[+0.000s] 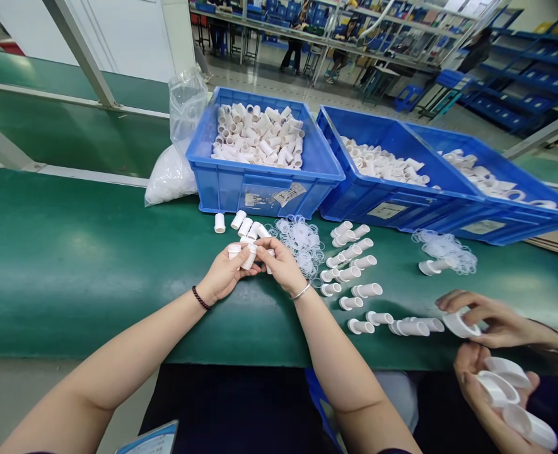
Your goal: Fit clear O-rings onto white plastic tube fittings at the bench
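Note:
My left hand (224, 274) is closed around a couple of short white plastic pipe fittings (234, 251), held over the green tabletop. Facing it, my right hand (282, 265) pinches at the same fittings, and another white piece shows under its fingers. Parts of these pieces are hidden by my fingers. Just beyond my hands, several white fittings (238, 219) lie or stand on the table. A heap of thin clear rings (302, 243) lies beside my right hand. To its right, several flanged white tubes (349, 274) are set out in loose rows.
Blue bins of white parts (264, 186) (392, 205) line the table's far side. A clear plastic bag (172, 176) leans at the left bin. At right, a co-worker's hands (496, 321) hold larger white rings, near a second heap of clear rings (449, 249).

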{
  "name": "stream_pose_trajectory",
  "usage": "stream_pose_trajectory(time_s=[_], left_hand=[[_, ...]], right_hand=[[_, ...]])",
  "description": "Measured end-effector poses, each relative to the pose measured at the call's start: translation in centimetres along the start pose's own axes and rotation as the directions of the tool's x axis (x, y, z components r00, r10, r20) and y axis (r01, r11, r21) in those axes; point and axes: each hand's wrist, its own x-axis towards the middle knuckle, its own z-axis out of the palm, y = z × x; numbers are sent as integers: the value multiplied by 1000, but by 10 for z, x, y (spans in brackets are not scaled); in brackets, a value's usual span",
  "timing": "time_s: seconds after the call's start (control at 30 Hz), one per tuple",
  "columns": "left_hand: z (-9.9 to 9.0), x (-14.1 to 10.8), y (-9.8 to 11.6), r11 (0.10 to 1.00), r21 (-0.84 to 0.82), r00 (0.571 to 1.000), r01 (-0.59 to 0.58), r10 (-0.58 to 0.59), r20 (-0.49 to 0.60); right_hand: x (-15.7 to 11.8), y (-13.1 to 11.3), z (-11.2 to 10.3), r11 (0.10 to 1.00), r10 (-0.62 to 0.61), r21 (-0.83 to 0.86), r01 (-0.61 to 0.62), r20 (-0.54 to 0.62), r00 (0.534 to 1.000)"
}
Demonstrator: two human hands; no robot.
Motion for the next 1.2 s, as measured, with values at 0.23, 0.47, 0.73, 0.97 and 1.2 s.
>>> stream_pose_trajectory(time_s=[0.23, 0.47, 0.73, 0.97, 1.2], left_hand=[[-5, 2, 0, 995, -55, 990, 86, -79, 117], [-2, 1, -2, 997, 71, 1000, -28, 29, -10], [0, -1, 0, 988, 123, 996, -90, 90, 10], [2, -4, 5, 978, 206, 999, 43, -39, -21], [1, -6, 7, 986, 156, 997, 55, -63, 49]], right_hand=[[0, 2, 1, 1000, -14, 4, 14, 1, 1000], [-1, 1, -3, 948, -131, -294, 123, -5, 991], [1, 1, 0, 1000, 3, 11, -3, -1, 1000], [6, -18, -40, 959, 13, 275, 69, -286, 958], [8, -2, -47, 593, -361, -805, -34, -303, 882]])
